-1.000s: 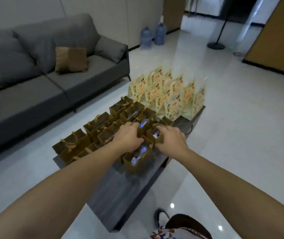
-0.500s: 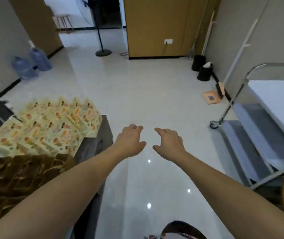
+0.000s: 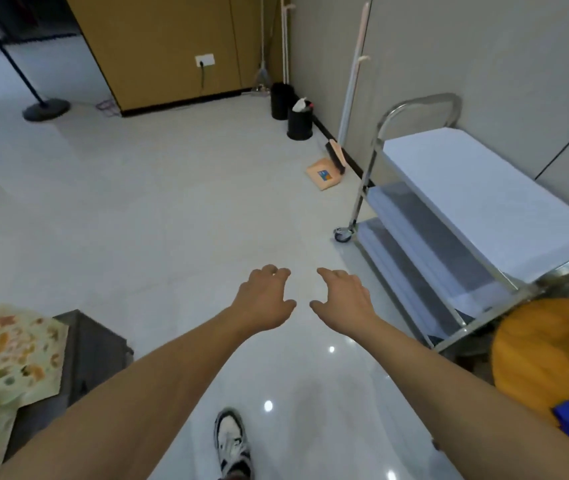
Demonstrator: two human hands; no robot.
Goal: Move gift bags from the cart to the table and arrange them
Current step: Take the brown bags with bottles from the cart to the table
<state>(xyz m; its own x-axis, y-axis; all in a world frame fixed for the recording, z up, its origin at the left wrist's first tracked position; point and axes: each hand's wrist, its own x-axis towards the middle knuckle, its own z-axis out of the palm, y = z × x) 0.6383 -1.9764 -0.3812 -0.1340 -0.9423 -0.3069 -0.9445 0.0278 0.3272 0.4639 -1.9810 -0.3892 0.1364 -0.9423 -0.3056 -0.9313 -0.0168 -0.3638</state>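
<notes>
Facing: cart (image 3: 477,202), shelves showing no bags.
Left hand (image 3: 265,299), right hand (image 3: 342,301): loosely spread, holding nothing.
Risk: clipping printed bags (image 3: 6,358) overhanging bench (image 3: 92,348) corner.

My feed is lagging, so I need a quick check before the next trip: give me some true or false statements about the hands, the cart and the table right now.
1. Both hands hold nothing. True: the left hand and the right hand hang over the floor with loosely curled fingers.
2. The cart's top shelf is loaded with gift bags. False: the visible shelves of the cart show no bags.
3. Patterned gift bags lie at the lower left on the table. True.
4. The right hand grips the cart's handle. False: it is well apart from the cart.
</notes>
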